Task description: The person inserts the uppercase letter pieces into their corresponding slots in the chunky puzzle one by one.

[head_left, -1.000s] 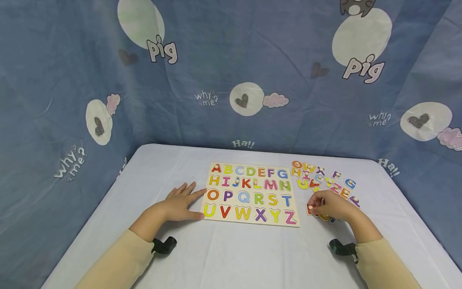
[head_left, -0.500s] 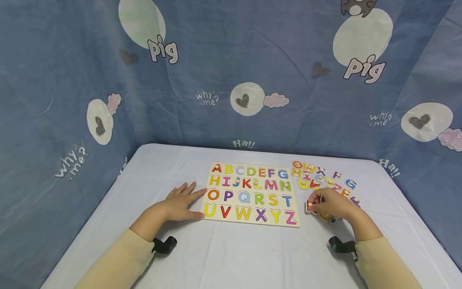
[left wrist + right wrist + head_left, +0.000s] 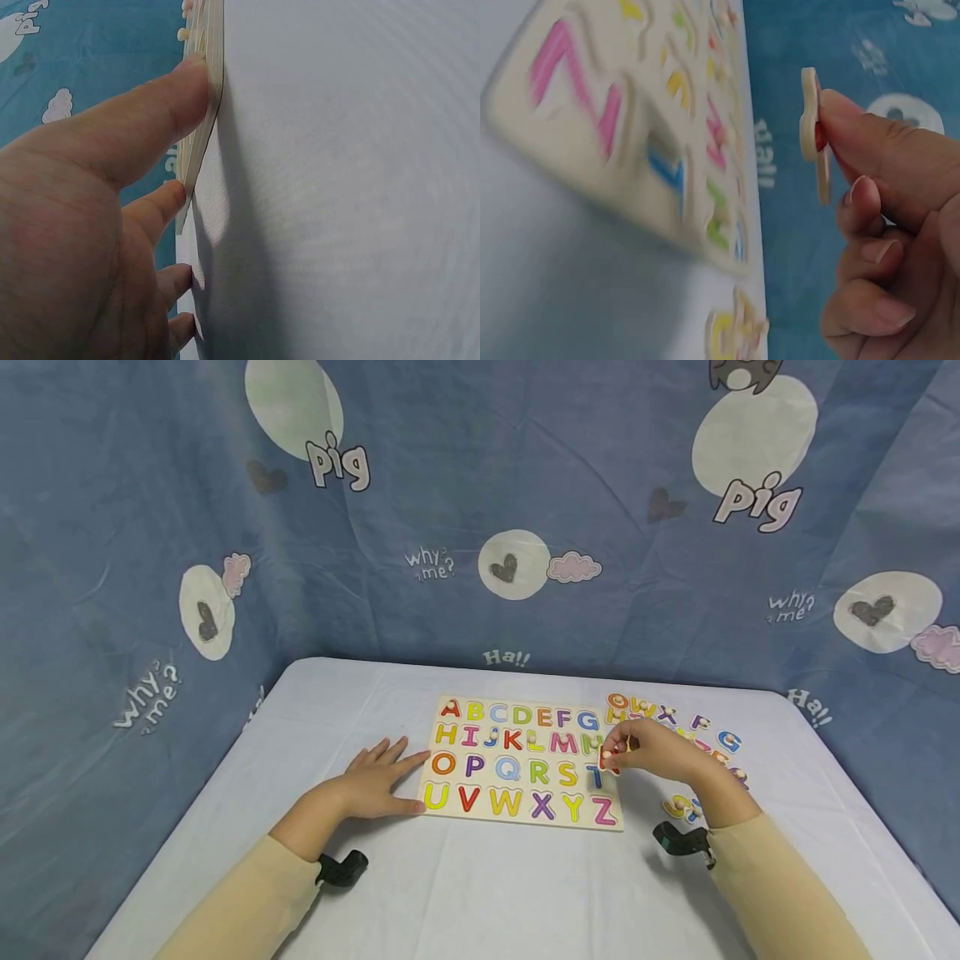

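A wooden alphabet puzzle board (image 3: 491,754) lies on the table, with coloured letters in rows. Knobs show on several letters, including the red A (image 3: 450,708) and green L (image 3: 534,741). My left hand (image 3: 375,783) is spread flat at the board's left edge; in the left wrist view its thumb (image 3: 161,105) and index fingertip touch that edge. Between thumb and fingers, my right hand (image 3: 660,750) pinches a red letter piece (image 3: 810,124) above the board's right side, near the blue T (image 3: 596,777). Fingers partly hide its shape.
Loose knobbed letters lie right of the board, among them an orange O (image 3: 618,701), a blue G (image 3: 728,741) and a yellow letter (image 3: 677,807). Some are behind the right hand. A white cloth (image 3: 480,893) covers the table, and a blue printed curtain (image 3: 420,627) hangs behind.
My right hand has lifted the red letter piece off the table and carried it left and away from me, over the board's right edge. The left hand has stayed in place.
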Demonstrator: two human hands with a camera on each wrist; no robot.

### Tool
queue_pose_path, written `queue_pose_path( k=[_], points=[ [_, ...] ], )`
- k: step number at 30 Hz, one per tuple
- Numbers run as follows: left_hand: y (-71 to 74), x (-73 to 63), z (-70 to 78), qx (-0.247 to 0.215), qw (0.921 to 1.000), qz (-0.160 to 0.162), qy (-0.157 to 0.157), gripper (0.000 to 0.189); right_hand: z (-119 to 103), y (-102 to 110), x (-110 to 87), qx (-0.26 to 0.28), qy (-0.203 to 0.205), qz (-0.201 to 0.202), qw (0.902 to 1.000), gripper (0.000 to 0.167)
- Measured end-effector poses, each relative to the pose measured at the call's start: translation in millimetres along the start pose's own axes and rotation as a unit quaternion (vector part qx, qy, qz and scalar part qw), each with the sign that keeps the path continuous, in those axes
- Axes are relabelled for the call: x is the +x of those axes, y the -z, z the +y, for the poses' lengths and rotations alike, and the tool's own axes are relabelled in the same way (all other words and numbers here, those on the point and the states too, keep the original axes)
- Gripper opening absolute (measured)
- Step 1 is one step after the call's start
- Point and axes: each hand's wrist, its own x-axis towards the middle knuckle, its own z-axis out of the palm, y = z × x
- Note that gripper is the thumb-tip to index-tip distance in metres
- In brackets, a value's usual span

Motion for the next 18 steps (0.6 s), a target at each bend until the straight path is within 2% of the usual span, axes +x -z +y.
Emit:
queue_pose_path(
  k=[5, 13, 18],
  points=[
    [-0.2, -0.4, 0.4, -0.002, 1.0, -0.002, -0.002, 0.093, -15.5, -4.8, 23.7, 0.025, 0.014, -0.014, 0.9995, 0.009],
    [0.4, -0.6, 0.1, -0.002, 1.0, -0.001, -0.001, 0.092, -36.5, -19.4, 63.4, 0.009, 0.011, -0.012, 0.9998, 0.012],
    [1.2, -0.8, 1.3, -0.002, 1.0, 0.002, -0.002, 0.092, -47.7, -30.0, 82.1, 0.029, 0.013, -0.022, 0.9992, 0.012]
  ],
)
